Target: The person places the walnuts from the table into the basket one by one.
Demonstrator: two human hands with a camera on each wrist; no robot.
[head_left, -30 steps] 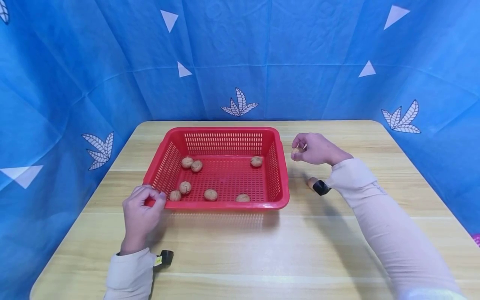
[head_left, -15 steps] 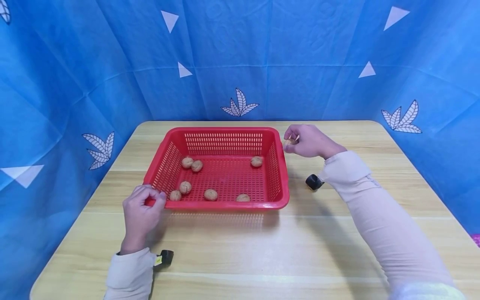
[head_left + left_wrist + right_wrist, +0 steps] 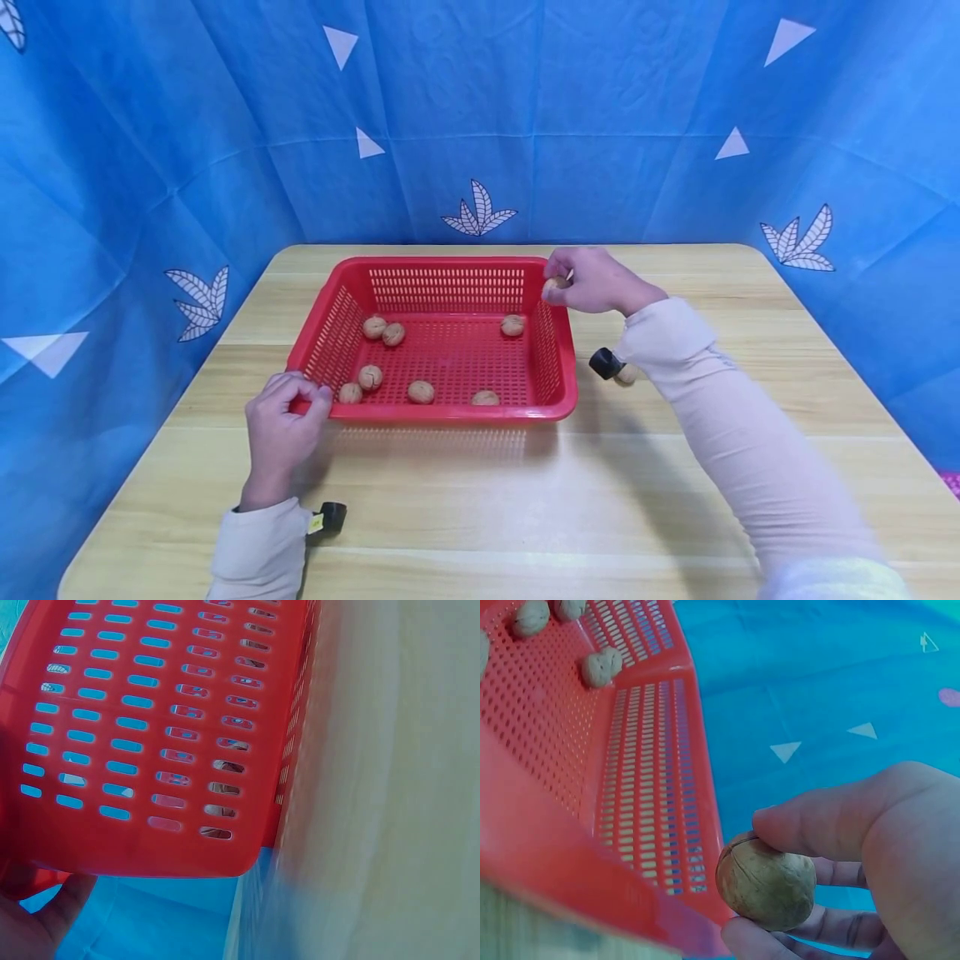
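Observation:
A red plastic basket [image 3: 450, 412] with slotted walls stands on the table, several walnuts [image 3: 421, 392] spread over its floor. At its near left corner my left hand [image 3: 283, 429] grips the rim; in the left wrist view only the thumb [image 3: 67, 904] shows beside the red wall. My right hand [image 3: 600, 281] is over the basket's far right corner and pinches a walnut [image 3: 766, 881] between thumb and fingers. Another walnut [image 3: 626, 375] lies on the table right of the basket, partly hidden behind the black wrist camera [image 3: 605, 363].
The light wooden table [image 3: 465, 508] extends around the basket on all sides. A blue patterned cloth [image 3: 585, 100] hangs behind and at both sides of it. A black camera [image 3: 330, 518] sits at the left cuff.
My right hand has moved left with the walnut, from beside the basket to above its far right corner. The left hand and the basket have stayed in place.

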